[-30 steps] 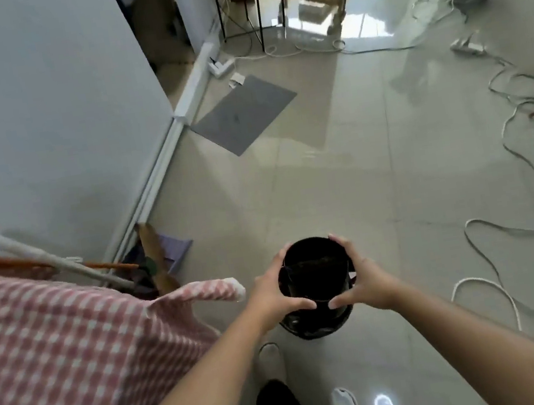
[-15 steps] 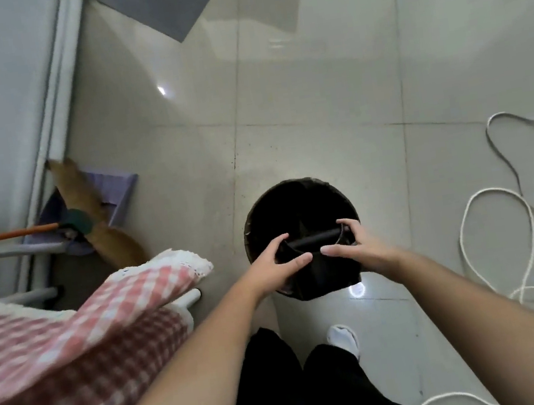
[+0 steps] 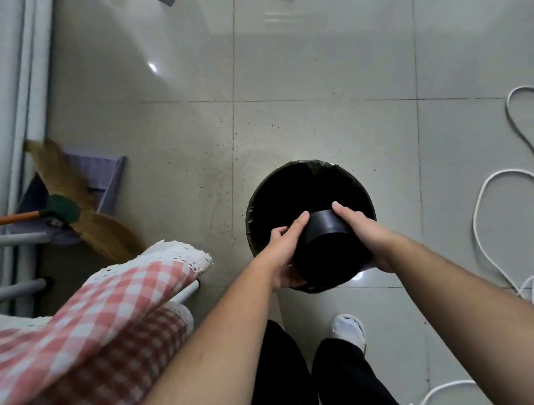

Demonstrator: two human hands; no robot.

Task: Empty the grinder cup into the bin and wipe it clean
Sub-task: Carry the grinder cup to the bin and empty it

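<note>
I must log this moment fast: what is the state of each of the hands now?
Left hand: closed on the grinder cup, held over the bin.
Right hand: closed on the grinder cup, on its other side.

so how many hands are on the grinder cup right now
2. The left hand grips the left side of the grinder cup and the right hand grips its right side, holding it over the bin.

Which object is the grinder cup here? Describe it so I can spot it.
Find the round, black-lined bin on the tiled floor. The grinder cup is the black cylinder above its near rim, clasped between the left hand and right hand; unlike the bin, it is off the floor.
</note>
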